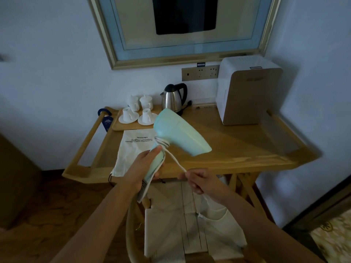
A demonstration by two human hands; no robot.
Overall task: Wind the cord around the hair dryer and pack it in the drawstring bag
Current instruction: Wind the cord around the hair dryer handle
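Observation:
A pale mint hair dryer point(180, 132) is held above the wooden table point(237, 149), nozzle pointing right. My left hand point(140, 168) grips its handle. A white cord point(175, 160) makes a few turns round the top of the handle and runs down to my right hand point(197, 180), which pinches it taut. The rest of the cord hangs below that hand. A white drawstring bag point(131, 152) with printed text lies flat on the table's left part, behind my left hand.
A tray point(115, 128) with white cups point(147, 115) and a steel kettle point(173, 98) stand at the table's back left. A white box appliance point(245, 92) stands at the back right. A chair with a woven seat point(186, 224) is below my arms.

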